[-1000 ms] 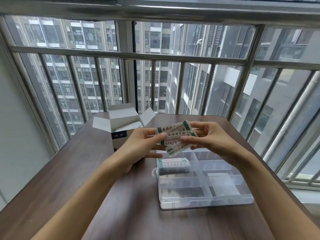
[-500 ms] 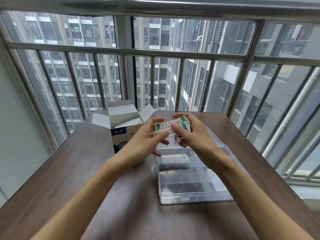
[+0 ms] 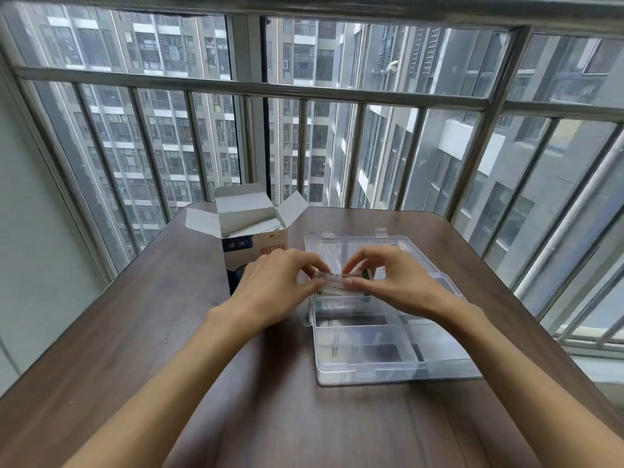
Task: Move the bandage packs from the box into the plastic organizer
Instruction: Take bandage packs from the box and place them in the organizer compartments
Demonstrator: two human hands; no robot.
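Both hands hold a small stack of white bandage packs [image 3: 337, 282] with green print over the far left part of the clear plastic organizer [image 3: 388, 363]. My left hand [image 3: 277, 285] pinches the stack's left end, and my right hand [image 3: 388, 282] pinches its right end. The packs sit low, at the organizer's rim; another pack shows faintly in the compartment beneath them. The open cardboard box [image 3: 250, 238] stands to the left of the organizer, its flaps up, with white packs showing inside.
Everything rests on a dark wooden table [image 3: 169, 332]. The organizer's clear lid [image 3: 354, 244] lies open flat behind it. A metal window railing [image 3: 304, 92] runs close behind the table's far edge, and a wall stands at the left.
Both hands have lowered the stack of packs from chest height down onto the organizer's far left compartment. The camera has tilted down.
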